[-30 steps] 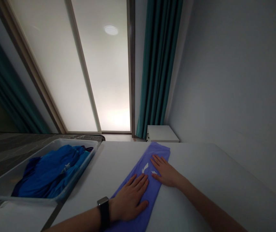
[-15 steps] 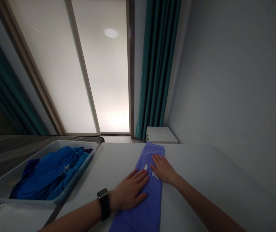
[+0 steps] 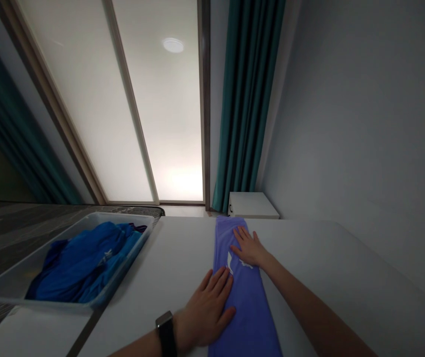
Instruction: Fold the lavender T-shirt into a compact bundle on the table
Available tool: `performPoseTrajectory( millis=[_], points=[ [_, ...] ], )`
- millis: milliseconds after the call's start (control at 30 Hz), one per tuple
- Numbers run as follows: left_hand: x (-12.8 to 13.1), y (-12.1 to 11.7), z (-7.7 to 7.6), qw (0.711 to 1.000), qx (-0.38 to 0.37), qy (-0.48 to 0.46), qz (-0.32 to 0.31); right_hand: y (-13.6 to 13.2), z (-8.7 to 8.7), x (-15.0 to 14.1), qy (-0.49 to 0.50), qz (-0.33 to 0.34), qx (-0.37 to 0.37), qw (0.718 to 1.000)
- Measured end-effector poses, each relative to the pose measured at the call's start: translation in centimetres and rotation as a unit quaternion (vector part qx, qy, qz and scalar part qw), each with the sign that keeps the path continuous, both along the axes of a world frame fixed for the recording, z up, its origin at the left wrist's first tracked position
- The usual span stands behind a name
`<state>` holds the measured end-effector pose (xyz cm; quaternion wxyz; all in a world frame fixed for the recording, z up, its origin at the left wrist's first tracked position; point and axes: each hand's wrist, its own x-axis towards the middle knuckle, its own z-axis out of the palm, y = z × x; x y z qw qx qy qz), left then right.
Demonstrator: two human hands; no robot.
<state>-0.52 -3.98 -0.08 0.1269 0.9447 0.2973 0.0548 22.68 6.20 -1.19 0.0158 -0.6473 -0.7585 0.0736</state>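
Observation:
A purple garment (image 3: pixel 247 307) with white printed marks lies in a long folded strip on the white table (image 3: pixel 175 263), running from the table's far edge toward me. My left hand (image 3: pixel 212 307), with a dark watch (image 3: pixel 166 332) on its wrist, rests open and flat on the strip's left side, fingers pointing away from me. Farther up the strip, my right hand (image 3: pixel 250 248) also lies open, its fingers spread on the cloth near the far end. The garment's near end runs out of the bottom of the view, so its kind is unclear.
To the left, a translucent plastic bin (image 3: pixel 58 307) holds crumpled blue clothes (image 3: pixel 86 263). Beyond the table's far edge stands a small white cabinet (image 3: pixel 253 204) beside a teal curtain (image 3: pixel 249 109). A grey wall (image 3: pixel 364 124) rises along the right.
The garment's near part has swung to the right, so the strip now lies straighter. My left hand has shifted slightly right and nearer to me; my right hand has moved a little farther away.

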Motion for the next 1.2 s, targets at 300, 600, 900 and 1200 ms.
performPoseTrajectory(
  millis=[300,600,900,1200],
  points=[
    [0.4,-0.6,-0.7,0.998,0.02,-0.037,0.045,0.7,0.8,-3.2,0.014,0.063,0.026,0.998],
    [-1.3,0.4,-1.4,0.998,0.035,-0.02,0.057,1.9,-0.3,-6.4,0.041,0.062,0.035,0.997],
    [-1.2,0.2,-1.1,0.997,0.041,-0.025,0.056,2.7,-0.1,-6.8,0.044,0.032,0.035,0.998],
    [-1.1,0.1,-0.9,0.997,0.033,-0.022,0.06,3.4,0.2,-7.3,0.04,-0.005,0.036,0.999]
  ],
)
